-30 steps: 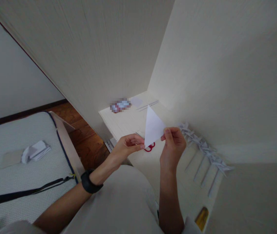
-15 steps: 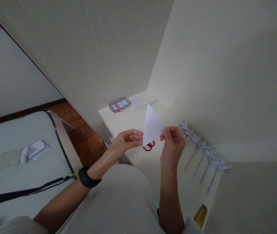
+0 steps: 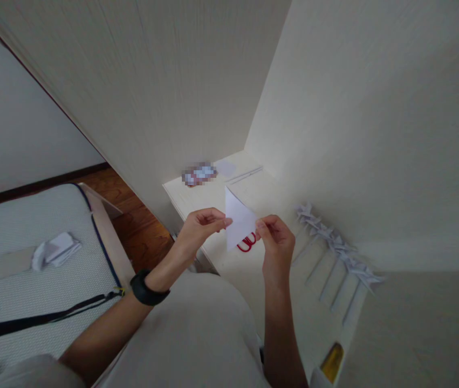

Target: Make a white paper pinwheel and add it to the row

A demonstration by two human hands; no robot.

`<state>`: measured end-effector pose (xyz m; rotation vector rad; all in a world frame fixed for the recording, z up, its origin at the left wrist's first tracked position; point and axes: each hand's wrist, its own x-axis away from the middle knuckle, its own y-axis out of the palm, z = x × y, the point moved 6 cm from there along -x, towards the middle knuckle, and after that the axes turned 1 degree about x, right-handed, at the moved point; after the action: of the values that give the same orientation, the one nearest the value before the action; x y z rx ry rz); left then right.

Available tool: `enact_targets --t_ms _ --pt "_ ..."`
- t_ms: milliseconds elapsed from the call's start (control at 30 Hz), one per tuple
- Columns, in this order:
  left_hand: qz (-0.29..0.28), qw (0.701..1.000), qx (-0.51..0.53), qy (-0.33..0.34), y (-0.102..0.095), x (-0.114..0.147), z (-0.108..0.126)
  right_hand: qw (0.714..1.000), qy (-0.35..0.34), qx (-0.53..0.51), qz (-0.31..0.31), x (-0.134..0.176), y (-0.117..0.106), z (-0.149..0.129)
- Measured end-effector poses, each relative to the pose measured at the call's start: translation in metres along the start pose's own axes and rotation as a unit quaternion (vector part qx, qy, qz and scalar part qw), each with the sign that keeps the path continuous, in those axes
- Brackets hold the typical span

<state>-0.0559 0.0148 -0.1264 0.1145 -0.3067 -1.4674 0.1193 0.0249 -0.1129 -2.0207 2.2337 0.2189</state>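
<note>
A white sheet of paper folded into a triangle (image 3: 238, 220) is held up over the desk between both hands. My left hand (image 3: 204, 226) pinches its left edge between thumb and fingers. At the right corner, my right hand (image 3: 275, 237) grips it with thumb and fingertips. Just beneath the paper lie scissors with red handles (image 3: 247, 246); their blades are hidden from me. Along the right side of the desk rests a row of several white paper pinwheels (image 3: 334, 242) on thin sticks.
The white desk (image 3: 229, 261) stands against two pale walls. On its far end are a pixelated item (image 3: 199, 174), a flat paper piece (image 3: 226, 168) and thin sticks (image 3: 244, 175). A yellow object (image 3: 332, 362) sits near its front. Left is a mattress (image 3: 31, 215) with folded white papers (image 3: 60, 248).
The paper triangle has moved left and slightly down and turned a little. My left hand now pinches its left edge higher up; my right hand moved left with its corner.
</note>
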Motion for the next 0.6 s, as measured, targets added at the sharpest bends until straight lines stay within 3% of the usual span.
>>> enact_targets --t_ms 400,500,600 --pt "0.062 0.992 -0.096 0.050 -0.013 0.000 0.005 0.984 0.040 0.131 -0.115 0.004 0.003 0.010" --pt "0.049 0.979 -0.184 0.073 -0.016 0.000 0.011 0.982 0.024 0.156 -0.107 0.000 -0.001 0.011" --pt "0.026 0.953 -0.287 0.090 -0.017 0.000 0.018 0.983 -0.004 0.174 -0.052 -0.006 -0.013 0.009"
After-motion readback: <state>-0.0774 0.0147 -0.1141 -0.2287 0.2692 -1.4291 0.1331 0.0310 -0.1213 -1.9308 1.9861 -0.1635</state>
